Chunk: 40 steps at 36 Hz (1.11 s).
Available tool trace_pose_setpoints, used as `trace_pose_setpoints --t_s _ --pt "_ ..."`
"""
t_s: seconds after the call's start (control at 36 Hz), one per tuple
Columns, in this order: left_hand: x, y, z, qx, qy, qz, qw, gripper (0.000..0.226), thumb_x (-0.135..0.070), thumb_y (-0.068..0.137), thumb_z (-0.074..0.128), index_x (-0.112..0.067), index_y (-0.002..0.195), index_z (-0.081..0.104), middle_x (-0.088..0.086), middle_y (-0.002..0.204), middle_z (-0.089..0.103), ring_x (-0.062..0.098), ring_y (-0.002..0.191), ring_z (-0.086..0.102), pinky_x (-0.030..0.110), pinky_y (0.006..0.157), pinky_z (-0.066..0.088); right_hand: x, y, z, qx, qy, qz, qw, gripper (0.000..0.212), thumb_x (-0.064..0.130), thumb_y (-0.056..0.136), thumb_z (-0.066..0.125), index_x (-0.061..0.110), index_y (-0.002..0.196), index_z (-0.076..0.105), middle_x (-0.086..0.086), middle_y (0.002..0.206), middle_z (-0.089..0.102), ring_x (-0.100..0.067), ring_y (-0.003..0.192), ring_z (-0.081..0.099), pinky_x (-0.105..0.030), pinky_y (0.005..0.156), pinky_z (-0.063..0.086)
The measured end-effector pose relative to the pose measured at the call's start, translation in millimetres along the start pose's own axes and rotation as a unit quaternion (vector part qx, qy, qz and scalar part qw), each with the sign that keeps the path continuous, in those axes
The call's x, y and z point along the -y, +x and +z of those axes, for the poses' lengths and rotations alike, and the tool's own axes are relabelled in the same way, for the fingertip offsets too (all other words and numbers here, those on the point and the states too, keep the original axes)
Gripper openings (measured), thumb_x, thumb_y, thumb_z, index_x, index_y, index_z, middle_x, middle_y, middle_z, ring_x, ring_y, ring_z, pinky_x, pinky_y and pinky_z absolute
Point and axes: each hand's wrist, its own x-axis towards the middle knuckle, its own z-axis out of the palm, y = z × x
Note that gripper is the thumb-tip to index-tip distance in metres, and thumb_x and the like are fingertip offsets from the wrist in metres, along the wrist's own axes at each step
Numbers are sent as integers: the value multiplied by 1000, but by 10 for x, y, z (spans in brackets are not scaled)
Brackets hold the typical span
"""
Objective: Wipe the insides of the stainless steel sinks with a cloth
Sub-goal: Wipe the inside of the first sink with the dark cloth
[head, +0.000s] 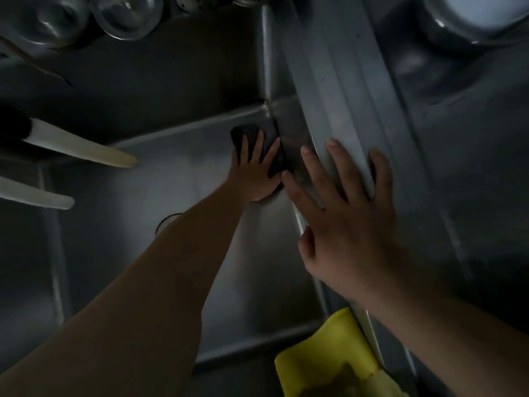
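Note:
I look down into a deep stainless steel sink (171, 179). My left hand (254, 170) reaches to its far right corner and presses a dark cloth (267, 138) flat against the floor and right wall, fingers spread over it. My right hand (343, 222) rests with fingers apart on the steel divider ridge (337, 90) between this sink and a second sink (472, 167) on the right. It holds nothing. Part of the cloth is hidden under my left hand.
A yellow cloth (323, 356) hangs over the near edge by the divider. The drain (166, 222) peeks out beside my left forearm. Two pale handles (86, 150) jut in from the left. Metal bowls (126, 15) stand at the back, and a large pot (472, 15) at the top right.

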Motion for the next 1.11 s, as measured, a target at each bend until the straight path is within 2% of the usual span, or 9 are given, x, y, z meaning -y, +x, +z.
trace_pose_setpoints --t_s 0.14,0.28,0.5,0.56,0.64,0.75,0.92,1.0,1.11 --pt "-292 -816 527 14 -11 87 996 88 -78 88 22 -39 148 -30 4 161 -28 38 143 -32 60 118 -9 24 8 -103 39 11 21 999 73 52 83 30 24 150 36 -11 163 20 -37 150 10 -65 115 2" --pt "-569 -1510 1072 37 11 126 991 87 -75 91 29 -35 145 -26 9 158 -28 43 131 -43 61 117 -13 19 -20 -76 21 17 2 1000 67 43 83 43 23 146 41 -14 161 24 -40 148 17 -66 115 5" --pt "-420 -1945 1131 55 76 282 955 82 -69 93 37 -36 151 -11 12 163 -11 47 148 -11 63 117 -2 344 -434 -237 19 109 87 990 58 34 87 48 21 144 44 -11 161 26 -36 150 16 -62 117 7" --pt "-280 -2141 1037 34 -38 324 945 85 -53 91 54 -31 157 5 13 165 9 40 151 7 60 118 10 698 -716 -292 34 157 118 980 58 37 87 47 23 143 44 -10 162 24 -34 150 15 -64 117 11" --pt "-25 -2411 988 48 -150 344 926 74 -43 90 41 -23 153 7 15 162 18 33 151 16 52 121 17 1314 -1084 -361 69 226 174 956 56 37 88 53 24 141 47 -7 161 25 -31 150 17 -62 116 17" --pt "397 -2448 957 115 195 395 890 80 -65 95 34 -33 156 -8 5 164 -18 37 149 -18 55 121 -4 1984 -1324 -363 168 256 248 919 55 42 90 51 28 142 42 -4 163 18 -28 150 16 -59 115 21" --pt "1360 -2910 888 162 275 419 850 78 -65 95 40 -46 153 -8 2 163 -23 36 148 -20 57 120 -2 2411 -1451 -411 218 183 216 934 48 44 86 50 15 121 63 -11 141 54 -32 132 45 -54 105 34" --pt "1785 -3180 809 210 304 393 842 79 -55 95 50 -48 153 -3 0 163 -23 35 149 -20 56 120 -2 2426 -1404 -431 219 159 233 934 50 47 82 51 15 118 66 -12 138 57 -33 129 49 -49 103 36" --pt "2003 -3404 717 286 220 324 875 72 -47 91 59 -45 152 22 -6 165 -10 30 152 -11 57 119 6 2454 -1419 -404 210 136 226 941 52 45 80 50 13 117 66 -14 137 57 -34 124 53 -48 97 40"
